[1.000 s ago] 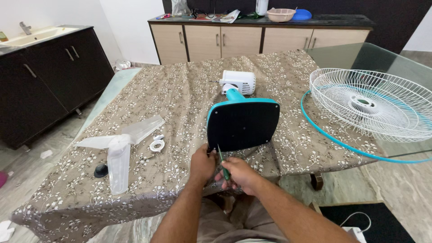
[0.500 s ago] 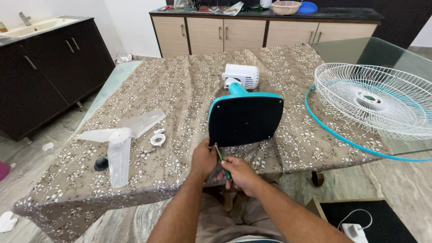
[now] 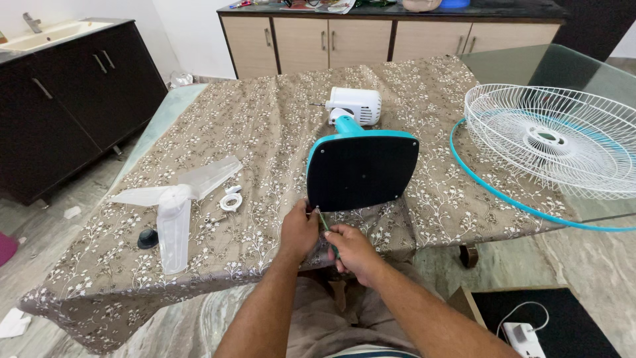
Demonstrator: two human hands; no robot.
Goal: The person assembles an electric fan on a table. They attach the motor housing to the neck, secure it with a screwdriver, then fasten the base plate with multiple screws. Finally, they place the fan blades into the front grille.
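Observation:
A table fan lies on its side on the patterned cloth, its black base underside (image 3: 362, 174) with a teal rim facing me and its white motor housing (image 3: 354, 105) behind. My left hand (image 3: 298, 232) grips the base's lower left corner. My right hand (image 3: 351, 248) is closed on a green-handled screwdriver (image 3: 324, 225), whose tip points at that same corner of the base.
A clear fan blade (image 3: 173, 205) lies at left with a white ring (image 3: 231, 200) and a black cap (image 3: 148, 238) beside it. White wire fan guards (image 3: 550, 139) with a teal ring rest on the glass table at right. Cabinets stand behind and to the left.
My view has shifted slightly; both hands stay at the base's lower left corner, and the screwdriver has risen a little toward it.

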